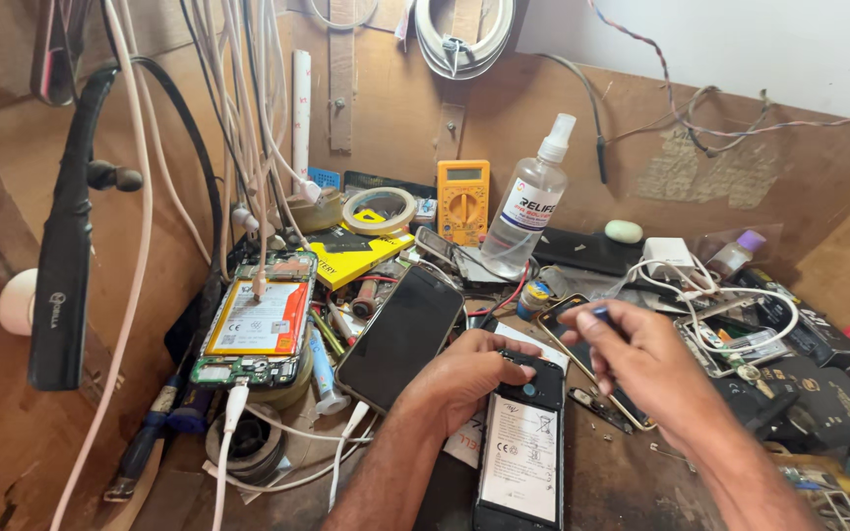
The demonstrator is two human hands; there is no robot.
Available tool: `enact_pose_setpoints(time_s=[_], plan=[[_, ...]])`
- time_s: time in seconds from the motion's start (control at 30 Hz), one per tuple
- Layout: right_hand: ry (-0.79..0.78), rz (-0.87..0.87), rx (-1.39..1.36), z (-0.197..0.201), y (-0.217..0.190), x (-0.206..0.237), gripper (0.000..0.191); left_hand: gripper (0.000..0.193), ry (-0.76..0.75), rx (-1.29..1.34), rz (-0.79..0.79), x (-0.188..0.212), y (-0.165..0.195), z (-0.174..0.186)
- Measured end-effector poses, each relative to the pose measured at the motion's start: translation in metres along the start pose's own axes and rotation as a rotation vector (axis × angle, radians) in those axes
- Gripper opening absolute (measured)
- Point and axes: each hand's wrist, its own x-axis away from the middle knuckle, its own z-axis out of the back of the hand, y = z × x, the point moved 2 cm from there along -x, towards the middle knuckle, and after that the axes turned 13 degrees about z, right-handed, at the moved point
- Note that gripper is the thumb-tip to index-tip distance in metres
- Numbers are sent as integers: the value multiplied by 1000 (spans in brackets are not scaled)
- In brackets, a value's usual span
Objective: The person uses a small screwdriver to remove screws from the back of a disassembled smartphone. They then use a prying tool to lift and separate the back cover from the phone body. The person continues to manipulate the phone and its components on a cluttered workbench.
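**benchrat:** Looking straight down at a cluttered wooden repair bench [632, 482]. Left hand [464, 379] pressed flat-ish on the top end of an opened black phone [523, 447], fingers [504, 352] curled down over the upper edge, thumb side against the casing. Not a full grip, more a pinning hold. Phone lying face down near the bottom centre, back cover off, grey-white battery [520, 470] showing.

**solderpaste:** And the other one?

**benchrat:** Right hand [641, 364] hovering just right of the phone, fingertips pinched together on a small blue-tipped tool [599, 314]. Hard to say what kind, too small. Closed tight on it though, clearly off the phone, above a second handset with a gold rim [592, 379].

**solderpaste:** Anything else close by?

**benchrat:** Plenty. Dark glossy phone screen [400, 334] lying tilted just left of the left hand. Further left, an open handset with an orange-and-white battery [258, 320] and green circuit board, propped on a tape roll, white cable [228, 433] plugged into the bottom. Behind, against the back board: yellow multimeter [463, 202], clear spray bottle [528, 211] just beside it, roll of tape [379, 209], flat yellow box [356, 251]. White charger with tangled cable [671, 261] off to the right. Bundle of white cables [248, 108] hanging down at the left.
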Motion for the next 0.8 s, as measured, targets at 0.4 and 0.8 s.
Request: enact_pose_setpoints(time_s=[0.4, 0.8], plan=[[240, 408, -19, 0, -30, 32, 18, 31, -91, 57, 19, -2, 0, 6], [274, 643, -104, -31, -5, 30, 23, 29, -9, 78, -63, -10, -4, 9]])
